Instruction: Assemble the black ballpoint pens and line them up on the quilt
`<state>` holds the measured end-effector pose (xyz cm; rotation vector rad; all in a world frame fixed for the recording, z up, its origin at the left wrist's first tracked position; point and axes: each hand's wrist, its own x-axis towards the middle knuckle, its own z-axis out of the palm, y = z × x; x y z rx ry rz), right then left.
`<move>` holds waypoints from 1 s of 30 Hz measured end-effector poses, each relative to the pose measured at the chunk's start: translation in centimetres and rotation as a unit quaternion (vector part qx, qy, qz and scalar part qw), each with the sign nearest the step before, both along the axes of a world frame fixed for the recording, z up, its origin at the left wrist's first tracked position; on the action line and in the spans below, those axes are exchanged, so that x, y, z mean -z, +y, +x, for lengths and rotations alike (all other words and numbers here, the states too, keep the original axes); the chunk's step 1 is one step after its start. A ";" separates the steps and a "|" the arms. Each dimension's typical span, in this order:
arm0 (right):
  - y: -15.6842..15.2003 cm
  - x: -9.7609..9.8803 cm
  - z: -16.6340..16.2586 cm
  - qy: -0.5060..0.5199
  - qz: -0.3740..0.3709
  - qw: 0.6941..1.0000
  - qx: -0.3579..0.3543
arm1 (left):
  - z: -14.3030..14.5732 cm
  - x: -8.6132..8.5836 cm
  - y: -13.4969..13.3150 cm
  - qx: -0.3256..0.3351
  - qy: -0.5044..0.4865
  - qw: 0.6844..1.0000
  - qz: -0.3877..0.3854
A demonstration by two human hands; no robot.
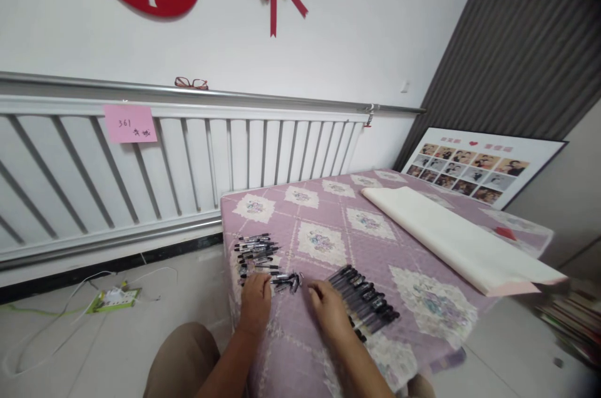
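Note:
On the left of the tablecloth lies a loose pile of pens, with several black pen caps heaped at its near right end. My left hand is at the near edge of this pile, fingers curled and closed; what they grip is hidden beneath them. To the right, my right hand rests beside a neat row of black-capped pens. Its fingers are bent together close to the caps, and I cannot make out what is in them.
A large cream sheet lies folded across the table's right side. Behind it leans a framed photo board. A white radiator runs along the wall, with glasses on the pipe above. A power strip with cables is on the floor.

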<state>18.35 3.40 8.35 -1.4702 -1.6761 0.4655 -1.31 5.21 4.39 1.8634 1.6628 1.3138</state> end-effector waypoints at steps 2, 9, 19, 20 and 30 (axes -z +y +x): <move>0.2 0.7 -1.4 -0.015 0.008 1.000 -0.012 | 0.2 -0.1 -0.1 -0.010 0.014 1.000 -0.003; 1.1 2.3 -3.4 -0.058 0.039 0.997 0.043 | 1.2 -1.1 -0.7 -0.057 0.110 0.991 -0.059; 0.5 2.3 -4.0 -0.167 0.089 0.982 0.000 | 1.5 -1.7 -1.0 -0.042 0.174 0.981 -0.079; 0.4 2.3 -4.1 -0.184 0.099 0.978 -0.004 | 1.5 -1.8 -1.1 -0.041 0.178 0.980 -0.082; 0.5 2.9 -3.8 -0.225 0.048 0.966 0.118 | 1.6 -2.3 -1.4 -0.068 0.203 0.973 -0.087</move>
